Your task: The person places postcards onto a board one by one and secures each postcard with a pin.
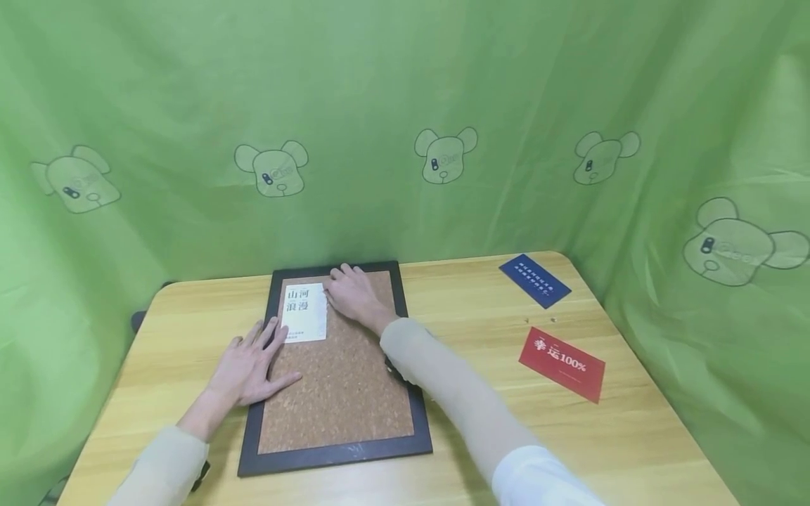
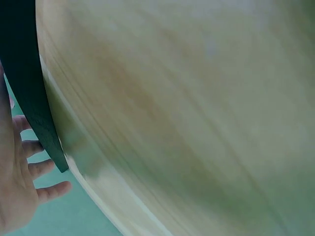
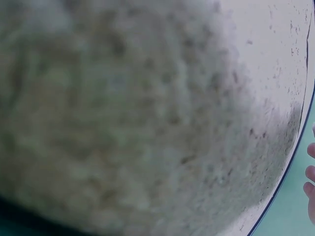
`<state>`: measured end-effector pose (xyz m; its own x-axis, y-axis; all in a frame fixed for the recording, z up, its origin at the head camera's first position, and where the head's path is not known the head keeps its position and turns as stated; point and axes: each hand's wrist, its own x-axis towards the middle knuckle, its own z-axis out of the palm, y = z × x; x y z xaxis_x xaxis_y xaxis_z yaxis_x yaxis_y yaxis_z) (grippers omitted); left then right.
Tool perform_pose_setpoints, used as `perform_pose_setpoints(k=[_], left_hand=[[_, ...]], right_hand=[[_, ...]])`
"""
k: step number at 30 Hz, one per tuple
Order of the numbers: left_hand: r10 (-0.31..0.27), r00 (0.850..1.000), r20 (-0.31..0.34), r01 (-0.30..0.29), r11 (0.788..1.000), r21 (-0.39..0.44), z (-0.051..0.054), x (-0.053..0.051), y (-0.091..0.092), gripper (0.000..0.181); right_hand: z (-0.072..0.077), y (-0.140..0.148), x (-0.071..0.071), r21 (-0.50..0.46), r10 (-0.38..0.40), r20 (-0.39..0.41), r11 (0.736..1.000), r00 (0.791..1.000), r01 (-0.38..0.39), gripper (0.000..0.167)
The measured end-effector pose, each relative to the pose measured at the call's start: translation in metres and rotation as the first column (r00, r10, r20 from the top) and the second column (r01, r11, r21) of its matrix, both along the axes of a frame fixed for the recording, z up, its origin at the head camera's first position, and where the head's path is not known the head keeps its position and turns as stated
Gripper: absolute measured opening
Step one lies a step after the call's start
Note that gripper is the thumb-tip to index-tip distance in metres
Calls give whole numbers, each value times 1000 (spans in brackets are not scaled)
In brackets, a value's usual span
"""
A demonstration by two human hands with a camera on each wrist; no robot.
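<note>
A cork board (image 1: 342, 393) in a black frame lies on the table, with a white card (image 1: 305, 316) at its upper left. My left hand (image 1: 249, 365) rests with spread fingers over the board's left edge, its fingertips by the card's lower left. At the card's upper right corner is my right hand (image 1: 356, 295), fingers bent, their tips mostly hidden; whether it pinches anything cannot be told. In the left wrist view the left hand (image 2: 17, 182) is beside the black frame (image 2: 37, 103). The right wrist view shows blurred cork (image 3: 147, 123) and fingertips (image 3: 310, 172) at its right edge.
On the table (image 1: 481, 302) to the right lie a blue card (image 1: 534, 281) and a red card (image 1: 562, 364), with two tiny objects (image 1: 553, 320) between them. A green curtain (image 1: 380, 91) with bear-like drawings stands behind and at both sides.
</note>
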<state>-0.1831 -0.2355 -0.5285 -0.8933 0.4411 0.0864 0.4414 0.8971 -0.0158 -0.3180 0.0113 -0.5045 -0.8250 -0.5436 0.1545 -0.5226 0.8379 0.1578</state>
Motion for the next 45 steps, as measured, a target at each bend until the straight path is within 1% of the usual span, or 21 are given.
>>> perform_pose_setpoints(k=[4,11,17,21,28,39,45], left_hand=[[-3,1000,0,3,1000,-2,-1,0,0,100],[-5,1000,-10,5,1000,-6,0,0,1,100],[-7,1000,-14,6,1000,-11,2,0,0,100],[-1,1000,-13,1,1000,-11,3,0,1,100],[1,1000,-1,-1,1000,-13,4,1,1,100],[-1,1000,-7,1,1000,-13,2,-1,1,100],[5,1000,-4,-5,1000,-14,1,1,0,100]], right_hand=[[-1,-3,-1,14,-8,9,1000,1000,8,34],[-2,-9,-4,63,-5,-11,998,1000,6,35],[0,-14,-5,74,4,-15,997,1000,-2,36],[-3,-15,-8,91,9,-30,996,999,-6,35],[-10,-13,-11,109,12,-27,994,1000,-9,33],[-6,-18,-11,175,40,-44,984,998,-32,29],[-8,-21,-10,197,54,-61,979,997,-41,28]])
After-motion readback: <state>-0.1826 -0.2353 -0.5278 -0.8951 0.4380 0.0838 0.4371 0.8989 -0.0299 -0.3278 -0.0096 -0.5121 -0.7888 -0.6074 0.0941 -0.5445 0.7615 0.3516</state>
